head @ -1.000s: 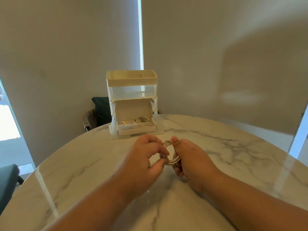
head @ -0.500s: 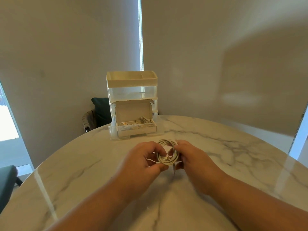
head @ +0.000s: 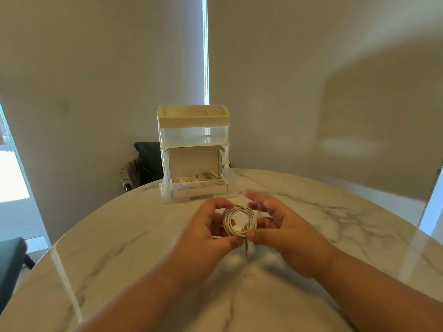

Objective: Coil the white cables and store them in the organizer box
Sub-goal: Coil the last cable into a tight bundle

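Holding the coiled white cable point(head: 238, 219) over the middle of the round marble table point(head: 115, 248), the left hand point(head: 206, 227) curls round its left side; the right hand point(head: 285, 226) pinches the bottom with the thumb, other fingers point(head: 257, 198) spread loose. I would tuck in the hanging plug end point(head: 247, 249), then carry it to the cream plastic organizer box point(head: 193, 121) at the far edge.

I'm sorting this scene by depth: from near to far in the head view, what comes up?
First the coiled cable held by the left hand and right hand → organizer with an open box of cables at its front → chair behind the table.
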`<move>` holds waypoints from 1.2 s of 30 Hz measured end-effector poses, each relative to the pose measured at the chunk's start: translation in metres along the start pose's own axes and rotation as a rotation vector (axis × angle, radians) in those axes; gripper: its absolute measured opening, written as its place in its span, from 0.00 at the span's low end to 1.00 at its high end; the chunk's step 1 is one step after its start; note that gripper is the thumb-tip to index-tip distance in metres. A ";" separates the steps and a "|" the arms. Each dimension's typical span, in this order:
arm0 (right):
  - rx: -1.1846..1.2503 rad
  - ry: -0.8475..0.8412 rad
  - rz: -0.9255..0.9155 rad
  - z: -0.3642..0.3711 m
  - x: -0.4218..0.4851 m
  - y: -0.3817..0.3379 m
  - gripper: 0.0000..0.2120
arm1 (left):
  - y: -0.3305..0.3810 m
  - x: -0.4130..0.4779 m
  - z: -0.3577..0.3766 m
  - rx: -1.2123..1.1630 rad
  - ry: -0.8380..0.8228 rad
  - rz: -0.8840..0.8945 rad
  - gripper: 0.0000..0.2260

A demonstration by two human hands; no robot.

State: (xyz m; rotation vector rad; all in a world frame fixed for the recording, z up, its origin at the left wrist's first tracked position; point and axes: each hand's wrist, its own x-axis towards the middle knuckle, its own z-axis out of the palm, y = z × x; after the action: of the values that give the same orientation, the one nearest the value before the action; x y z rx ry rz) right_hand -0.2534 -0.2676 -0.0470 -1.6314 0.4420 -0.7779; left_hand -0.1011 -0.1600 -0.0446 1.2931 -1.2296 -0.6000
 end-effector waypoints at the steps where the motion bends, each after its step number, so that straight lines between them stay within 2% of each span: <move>1: -0.035 -0.018 0.005 0.000 -0.001 0.000 0.39 | 0.001 0.000 0.001 -0.037 0.000 -0.006 0.23; 5: -0.254 0.020 -0.034 0.002 -0.002 0.000 0.37 | 0.000 0.001 0.001 -0.145 0.001 -0.102 0.34; 8: -0.285 0.056 -0.061 0.003 -0.001 0.000 0.33 | -0.002 0.002 -0.003 -0.123 -0.040 -0.130 0.40; 12: -0.260 0.081 -0.054 0.003 -0.001 -0.001 0.30 | -0.001 0.002 -0.006 -0.133 -0.073 -0.221 0.31; 15: -0.144 0.068 -0.017 0.005 -0.001 0.001 0.29 | 0.003 0.002 -0.004 -0.356 -0.057 -0.352 0.18; 17: -0.113 0.055 0.003 0.008 -0.002 0.002 0.29 | 0.005 0.001 -0.002 -0.444 -0.069 -0.378 0.13; 21: -0.088 0.060 0.016 0.010 -0.001 0.005 0.29 | 0.005 0.002 -0.003 -0.473 -0.063 -0.391 0.13; 26: -0.221 0.008 0.041 0.006 0.001 0.004 0.34 | 0.002 0.007 -0.011 -0.470 -0.070 -0.410 0.13; 30: -0.135 -0.025 0.037 0.005 0.002 0.006 0.35 | 0.000 0.008 -0.012 -0.455 -0.077 -0.417 0.11; 36: -0.047 -0.019 0.023 0.009 0.005 0.012 0.26 | -0.002 0.011 -0.016 -0.456 -0.084 -0.443 0.13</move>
State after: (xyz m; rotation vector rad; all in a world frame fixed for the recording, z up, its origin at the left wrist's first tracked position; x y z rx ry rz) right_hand -0.2421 -0.2670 -0.0582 -1.6735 0.4681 -0.7398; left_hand -0.0827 -0.1642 -0.0403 1.1546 -0.8019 -1.1886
